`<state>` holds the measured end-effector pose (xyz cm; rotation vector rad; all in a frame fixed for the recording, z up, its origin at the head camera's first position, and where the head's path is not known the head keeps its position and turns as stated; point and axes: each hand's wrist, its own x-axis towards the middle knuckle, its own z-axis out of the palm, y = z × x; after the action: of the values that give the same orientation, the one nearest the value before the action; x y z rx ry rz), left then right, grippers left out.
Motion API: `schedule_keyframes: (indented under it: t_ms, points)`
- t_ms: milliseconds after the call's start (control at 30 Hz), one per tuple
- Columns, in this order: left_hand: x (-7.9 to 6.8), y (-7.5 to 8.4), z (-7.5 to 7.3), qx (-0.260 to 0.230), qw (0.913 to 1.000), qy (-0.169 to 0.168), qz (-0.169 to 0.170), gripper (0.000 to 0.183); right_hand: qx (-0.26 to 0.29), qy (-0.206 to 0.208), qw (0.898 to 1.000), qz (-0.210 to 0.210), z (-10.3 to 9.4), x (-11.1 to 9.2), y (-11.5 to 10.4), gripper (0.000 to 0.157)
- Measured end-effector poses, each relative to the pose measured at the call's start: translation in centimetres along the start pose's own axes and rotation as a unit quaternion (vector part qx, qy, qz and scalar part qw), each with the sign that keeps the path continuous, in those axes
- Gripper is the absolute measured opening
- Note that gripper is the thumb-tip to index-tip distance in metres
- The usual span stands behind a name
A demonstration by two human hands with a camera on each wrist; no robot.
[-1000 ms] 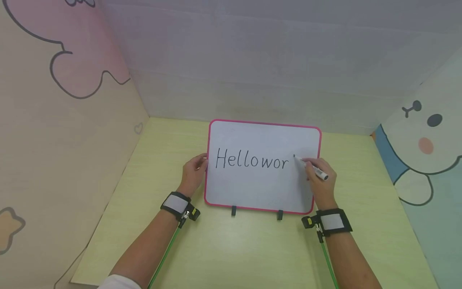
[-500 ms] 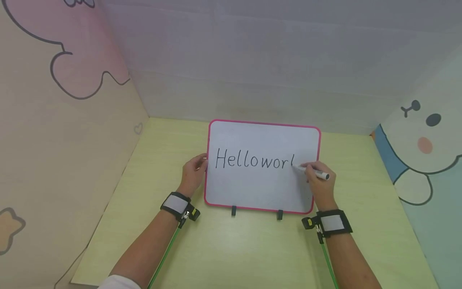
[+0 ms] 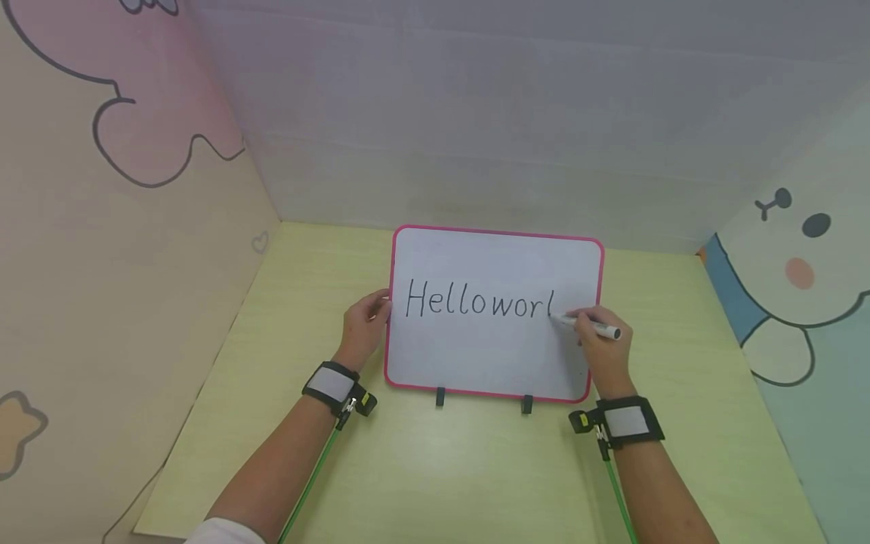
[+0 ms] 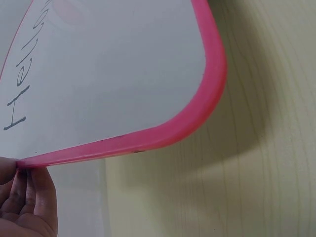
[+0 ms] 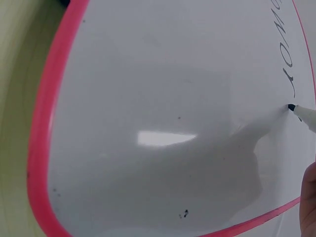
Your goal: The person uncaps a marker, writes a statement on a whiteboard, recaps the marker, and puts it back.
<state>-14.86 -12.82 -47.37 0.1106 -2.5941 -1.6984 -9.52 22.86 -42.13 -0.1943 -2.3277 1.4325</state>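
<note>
A whiteboard with a pink frame stands tilted back on the table, bearing "Helloworl" in black handwriting. My left hand pinches its left edge; in the left wrist view the thumb is on the front and the fingers are behind the pink rim. At the board's right side my right hand grips a white marker like a pen. In the right wrist view the marker's black tip is at the board's surface just past the "r", and only part of the hand shows.
Two small black feet, a left one and a right one, stick out under the board onto the pale yellow table. Painted walls close in at the left, back and right. Green cords run from both wrist cameras.
The right hand has drawn the marker tip downward, leaving the "l" stroke after "Hellowor". In the last half second the tip moved only slightly lower. The left hand and board have stayed put.
</note>
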Motion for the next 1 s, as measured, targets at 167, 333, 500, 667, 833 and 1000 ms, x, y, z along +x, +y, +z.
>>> schedule_keyframes:
  t_ms: [167, 333, 500, 667, 833, 1000]
  points:
    - [0.0, -0.1, 0.0, -0.002, 1.0000, -0.003, 0.000, 0.033, -0.006, -0.001, 1.000, 0.004, 0.0, -0.1, 0.0, 0.017]
    - [-0.1, -0.1, -0.1, -0.005, 1.0000, -0.006, -0.002, 0.034, -0.003, -0.002, 1.000, 0.008, 0.1, 0.2, 1.2, 0.016]
    - [-0.1, 0.0, -0.1, -0.006, 1.0000, -0.007, -0.002, 0.034, 0.000, 0.002, 1.000, 0.019, 0.2, 0.6, 3.1, 0.015]
    - [-0.1, -0.1, -0.1, -0.007, 1.0000, -0.006, -0.002, 0.034, 0.013, 0.008, 1.000, 0.023, 0.2, 0.7, 3.7, 0.015]
    - [0.0, -0.3, -0.1, -0.008, 1.0000, -0.005, 0.000, 0.034, 0.009, 0.011, 1.000, 0.025, 0.3, 0.7, 4.0, 0.016]
    - [0.1, -0.3, 0.0, -0.006, 1.0000, -0.005, -0.006, 0.034, -0.001, 0.014, 1.000, 0.024, 0.2, 0.8, 3.9, 0.017]
